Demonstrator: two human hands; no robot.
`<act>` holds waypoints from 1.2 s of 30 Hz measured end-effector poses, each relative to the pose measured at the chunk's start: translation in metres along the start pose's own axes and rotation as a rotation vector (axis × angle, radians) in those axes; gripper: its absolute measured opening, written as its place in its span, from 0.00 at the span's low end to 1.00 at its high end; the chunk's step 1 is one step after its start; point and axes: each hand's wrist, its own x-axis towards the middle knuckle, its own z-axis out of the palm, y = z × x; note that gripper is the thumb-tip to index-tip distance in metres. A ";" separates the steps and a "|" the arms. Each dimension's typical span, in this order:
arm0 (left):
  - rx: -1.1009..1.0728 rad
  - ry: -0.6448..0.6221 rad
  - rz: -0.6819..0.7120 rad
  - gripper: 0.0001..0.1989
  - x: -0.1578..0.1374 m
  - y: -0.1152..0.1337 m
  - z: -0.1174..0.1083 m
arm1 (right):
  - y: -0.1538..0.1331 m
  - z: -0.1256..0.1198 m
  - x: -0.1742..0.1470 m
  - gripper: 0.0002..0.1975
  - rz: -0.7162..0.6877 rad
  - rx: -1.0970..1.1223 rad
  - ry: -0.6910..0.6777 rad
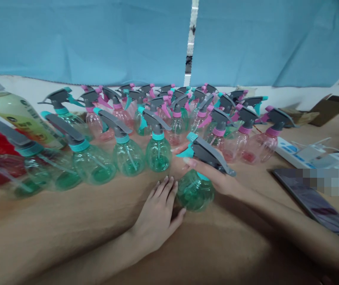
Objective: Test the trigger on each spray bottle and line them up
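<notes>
My right hand (212, 172) is wrapped round the neck of a green see-through spray bottle (195, 194), just below its grey and teal trigger head. The bottle tilts a little, and its nozzle points to the left and away from me. Beside the bottle's lower left side, my left hand (160, 211) lies with its fingers stretched out and the thumb apart, close to the bottle's base. Just beyond that hand stands another green spray bottle (158, 156) with a teal collar. Part of the right hand's grip is hidden behind the spray head.
Rows of green and pink spray bottles (128, 158) fill the table's back and left. A large yellow-green bottle (23, 114) leans at the far left. To the right lie a phone-like dark slab (315, 202), a white power strip (294, 152) and an open cardboard box (331, 109).
</notes>
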 end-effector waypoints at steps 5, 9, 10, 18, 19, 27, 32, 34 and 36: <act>-0.025 0.030 -0.003 0.30 0.000 -0.001 0.003 | 0.005 0.001 0.000 0.11 -0.008 0.031 -0.005; -0.049 0.041 0.000 0.29 0.000 -0.001 0.003 | 0.005 0.000 -0.001 0.11 -0.004 0.000 0.007; -0.049 0.037 0.000 0.29 0.000 -0.001 0.003 | 0.004 0.000 -0.001 0.11 0.001 -0.003 0.007; -0.040 0.027 -0.008 0.29 0.000 0.000 0.001 | 0.004 -0.002 -0.001 0.12 0.027 0.004 -0.013; -0.043 0.029 -0.008 0.29 0.000 0.000 0.001 | 0.004 -0.002 -0.002 0.12 0.030 0.001 -0.007; -0.044 0.026 -0.011 0.29 0.000 0.001 0.002 | 0.002 0.001 -0.001 0.12 0.011 -0.011 0.011; -0.041 0.014 -0.016 0.29 0.001 0.001 0.001 | 0.001 0.000 0.000 0.11 -0.009 -0.002 0.008; -0.032 0.003 -0.017 0.29 0.001 0.001 0.000 | 0.002 0.000 -0.001 0.11 -0.016 -0.011 0.022; -0.021 -0.005 -0.014 0.30 0.001 0.001 -0.001 | 0.002 0.000 -0.001 0.11 -0.021 -0.016 0.025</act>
